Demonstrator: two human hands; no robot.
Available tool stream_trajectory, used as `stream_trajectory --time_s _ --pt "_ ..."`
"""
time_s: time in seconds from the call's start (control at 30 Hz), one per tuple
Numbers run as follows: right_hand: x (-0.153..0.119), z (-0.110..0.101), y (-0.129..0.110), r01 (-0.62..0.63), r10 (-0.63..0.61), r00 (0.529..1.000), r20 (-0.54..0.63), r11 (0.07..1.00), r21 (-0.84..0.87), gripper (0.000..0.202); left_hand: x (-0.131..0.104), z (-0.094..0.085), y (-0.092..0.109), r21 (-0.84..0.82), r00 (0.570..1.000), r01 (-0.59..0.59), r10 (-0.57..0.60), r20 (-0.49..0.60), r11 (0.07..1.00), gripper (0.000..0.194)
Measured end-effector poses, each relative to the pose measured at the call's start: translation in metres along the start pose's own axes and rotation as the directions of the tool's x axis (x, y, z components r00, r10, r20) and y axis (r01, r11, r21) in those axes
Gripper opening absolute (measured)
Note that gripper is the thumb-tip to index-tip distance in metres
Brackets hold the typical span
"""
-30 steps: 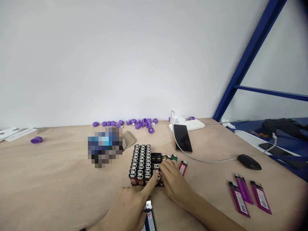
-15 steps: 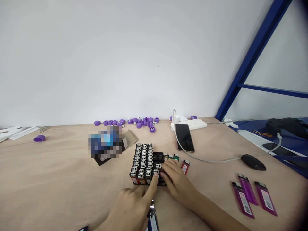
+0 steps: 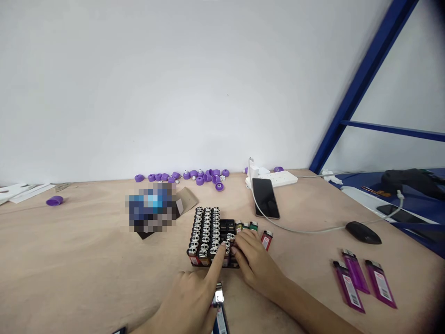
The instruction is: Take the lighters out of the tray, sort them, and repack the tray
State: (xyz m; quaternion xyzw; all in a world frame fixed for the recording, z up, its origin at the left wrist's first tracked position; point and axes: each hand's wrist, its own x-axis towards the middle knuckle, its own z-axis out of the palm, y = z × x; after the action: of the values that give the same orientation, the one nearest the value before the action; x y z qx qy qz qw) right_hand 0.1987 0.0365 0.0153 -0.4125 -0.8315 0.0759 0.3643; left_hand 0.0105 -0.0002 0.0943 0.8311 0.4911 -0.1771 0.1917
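Observation:
A black tray [image 3: 227, 224] holds several rows of upright lighters [image 3: 207, 232] with silver tops. My left hand [image 3: 189, 297] reaches in from below, index finger stretched onto a silver-topped lighter at the tray's front right. Its other fingers are curled, and a blue lighter [image 3: 220, 317] with a silver top shows beside them, seemingly held there. At the tray's right side, my right hand [image 3: 257, 262] is closed, thumb and fingertips around a lighter [image 3: 230, 237] in the partly filled row; its body is mostly hidden.
Green and yellow lighters [image 3: 253, 226] and a red lighter [image 3: 267, 240] lie beyond my right hand. Purple lighters [image 3: 356, 273] rest at right, near a black mouse [image 3: 363, 232]. A phone [image 3: 265, 198], white cable, power strip [image 3: 283, 178], pixelated box [image 3: 151, 208] and purple caps [image 3: 200, 180] sit farther back.
My left index finger has shifted slightly up and left over the tray. The blue lighter under that hand has moved up and shows more of its silver top. My right hand has barely moved.

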Motion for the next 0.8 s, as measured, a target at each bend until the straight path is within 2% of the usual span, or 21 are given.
stream_trajectory --time_s 0.17,0.43,0.63,0.8 --pt "0.0 -0.001 -0.001 -0.019 0.019 1.0 -0.006 1.0 0.011 0.017 0.002 0.002 -0.001 0.011 0.998 -0.024 0.025 -0.05 1.0 0.096" --pt "0.002 -0.003 -0.002 -0.039 0.039 0.999 0.013 0.999 0.036 0.016 0.006 0.018 0.001 0.216 0.984 0.019 0.02 -0.175 0.976 0.09" --pt "0.003 -0.002 0.0 -0.046 0.045 0.999 0.021 0.998 0.048 0.018 0.003 0.009 0.004 0.174 0.993 0.017 0.003 -0.116 0.985 0.091" --pt "0.003 -0.003 -0.001 -0.05 0.049 0.998 0.04 0.998 0.027 0.017 0.001 0.006 0.002 0.098 0.993 -0.037 0.047 -0.105 0.994 0.096"
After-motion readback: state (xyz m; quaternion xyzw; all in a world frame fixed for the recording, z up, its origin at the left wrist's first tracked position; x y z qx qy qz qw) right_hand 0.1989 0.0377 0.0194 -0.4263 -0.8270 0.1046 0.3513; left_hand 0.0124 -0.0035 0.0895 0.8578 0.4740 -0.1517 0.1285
